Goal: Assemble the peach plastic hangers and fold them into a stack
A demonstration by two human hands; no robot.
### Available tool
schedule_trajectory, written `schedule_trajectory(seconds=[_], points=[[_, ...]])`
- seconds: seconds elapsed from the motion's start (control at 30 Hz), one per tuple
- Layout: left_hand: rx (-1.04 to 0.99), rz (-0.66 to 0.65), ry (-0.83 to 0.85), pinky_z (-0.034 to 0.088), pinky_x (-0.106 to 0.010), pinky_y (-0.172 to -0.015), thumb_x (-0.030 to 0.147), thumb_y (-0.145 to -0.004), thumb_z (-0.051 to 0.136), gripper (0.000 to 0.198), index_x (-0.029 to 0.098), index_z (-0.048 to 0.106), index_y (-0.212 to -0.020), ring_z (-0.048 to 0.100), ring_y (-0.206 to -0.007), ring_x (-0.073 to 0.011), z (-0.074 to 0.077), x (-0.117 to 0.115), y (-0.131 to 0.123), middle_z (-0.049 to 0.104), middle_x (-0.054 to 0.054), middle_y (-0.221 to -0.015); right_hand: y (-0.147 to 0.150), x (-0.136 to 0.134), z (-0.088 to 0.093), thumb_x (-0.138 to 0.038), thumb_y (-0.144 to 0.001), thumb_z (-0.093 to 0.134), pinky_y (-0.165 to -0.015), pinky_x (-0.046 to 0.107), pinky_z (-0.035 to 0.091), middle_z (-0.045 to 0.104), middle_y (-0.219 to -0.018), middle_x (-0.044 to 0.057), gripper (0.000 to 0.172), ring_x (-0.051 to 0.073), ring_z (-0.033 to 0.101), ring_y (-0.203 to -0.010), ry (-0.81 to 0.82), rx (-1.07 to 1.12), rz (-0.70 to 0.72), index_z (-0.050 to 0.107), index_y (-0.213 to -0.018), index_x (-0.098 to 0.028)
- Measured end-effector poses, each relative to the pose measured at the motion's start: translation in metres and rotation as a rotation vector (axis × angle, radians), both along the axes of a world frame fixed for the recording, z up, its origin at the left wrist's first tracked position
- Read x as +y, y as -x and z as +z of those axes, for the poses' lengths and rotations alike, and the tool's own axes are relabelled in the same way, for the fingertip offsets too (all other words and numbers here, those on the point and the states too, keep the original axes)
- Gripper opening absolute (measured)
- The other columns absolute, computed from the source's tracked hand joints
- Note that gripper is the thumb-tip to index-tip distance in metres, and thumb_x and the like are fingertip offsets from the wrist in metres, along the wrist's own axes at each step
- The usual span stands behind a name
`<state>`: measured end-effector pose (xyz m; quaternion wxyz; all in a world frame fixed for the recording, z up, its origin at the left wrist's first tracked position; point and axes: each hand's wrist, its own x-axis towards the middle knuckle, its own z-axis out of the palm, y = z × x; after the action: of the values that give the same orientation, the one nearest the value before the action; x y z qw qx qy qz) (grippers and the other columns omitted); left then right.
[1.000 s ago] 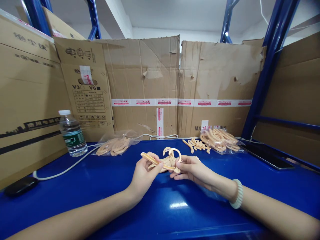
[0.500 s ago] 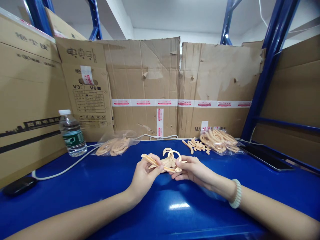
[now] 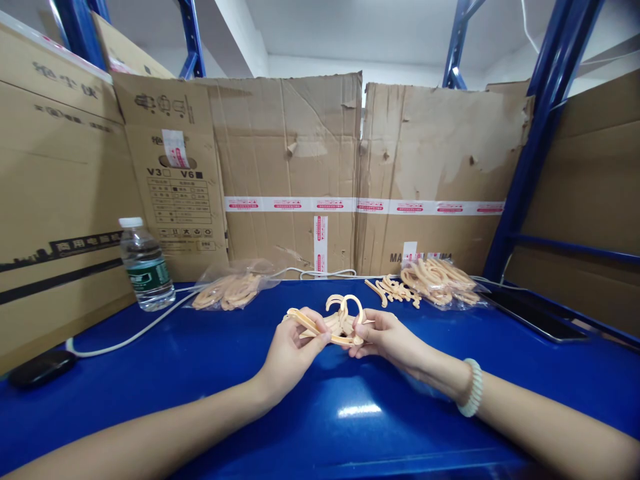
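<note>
Over the middle of the blue table (image 3: 200,373), my left hand (image 3: 293,353) pinches one end of a slim peach plastic bar (image 3: 306,323). My right hand (image 3: 387,340), a pale bead bracelet on its wrist, grips the other end, where a curved peach hook piece (image 3: 350,303) stands up. Both hands are closed on this one small hanger-like part. Several more peach pieces lie in a small heap (image 3: 333,325) just behind my fingers.
A water bottle (image 3: 145,265) stands at the left, with a white cable (image 3: 150,325) and a black device (image 3: 37,368) nearby. Clear bags of peach parts lie at back left (image 3: 233,288) and back right (image 3: 440,277). Loose parts (image 3: 393,289) and a dark tablet (image 3: 530,309) lie to the right. Cardboard boxes wall the back.
The hook piece under my right fingers has turned a little more upright. My hands stay in the same place on the part.
</note>
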<state>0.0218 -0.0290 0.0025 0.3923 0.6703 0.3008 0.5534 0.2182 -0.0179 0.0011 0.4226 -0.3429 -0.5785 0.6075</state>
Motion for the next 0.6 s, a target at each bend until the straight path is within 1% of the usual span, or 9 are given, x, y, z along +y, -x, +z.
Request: schedule_trajectory(seconds=[0.1, 0.23, 0.37, 0.6], points=[[-0.009, -0.047, -0.016, 0.053, -0.026, -0.072, 0.024, -0.074, 0.067, 0.013, 0.016, 0.058, -0.071, 0.061, -0.072, -0.0137, -0.0003, -0.0019, -0.0010, 0.056, 0.001, -0.074, -0.0006, 0.0006, -0.0027, -0.049, -0.067, 0.077, -0.060, 0.025, 0.051, 0.066, -0.068, 0.004, 0.045, 0.013, 0.064, -0.060, -0.038, -0.022, -0.007, 0.049, -0.079, -0.016], [-0.019, -0.111, -0.035, 0.054, -0.026, -0.072, 0.023, -0.076, 0.066, 0.012, 0.016, 0.058, -0.072, 0.062, -0.072, -0.0133, 0.0003, -0.0056, -0.0027, 0.055, 0.001, -0.075, 0.0008, 0.0011, -0.0072, -0.052, -0.065, 0.077, -0.058, 0.025, 0.049, 0.064, -0.067, 0.001, 0.048, 0.012, 0.062, -0.058, -0.081, -0.037, -0.013, 0.048, -0.080, -0.016], [-0.027, -0.099, -0.044, 0.055, -0.026, -0.072, 0.023, -0.077, 0.066, 0.011, 0.016, 0.059, -0.072, 0.062, -0.073, -0.0131, 0.0003, -0.0072, -0.0034, 0.055, 0.000, -0.077, 0.0020, 0.0020, -0.0097, -0.052, -0.068, 0.074, -0.059, 0.027, 0.049, 0.063, -0.069, 0.001, 0.047, 0.013, 0.062, -0.059, -0.101, -0.029, 0.005, 0.047, -0.082, -0.017], [-0.034, -0.107, -0.012, 0.056, -0.029, -0.073, 0.026, -0.075, 0.068, 0.013, 0.017, 0.060, -0.072, 0.064, -0.073, -0.0144, 0.0021, -0.0083, -0.0037, 0.057, 0.000, -0.078, 0.0024, -0.0003, -0.0099, -0.046, -0.072, 0.071, -0.058, 0.028, 0.049, 0.062, -0.070, 0.000, 0.039, 0.013, 0.061, -0.058, -0.164, -0.069, -0.038, 0.046, -0.084, -0.019]])
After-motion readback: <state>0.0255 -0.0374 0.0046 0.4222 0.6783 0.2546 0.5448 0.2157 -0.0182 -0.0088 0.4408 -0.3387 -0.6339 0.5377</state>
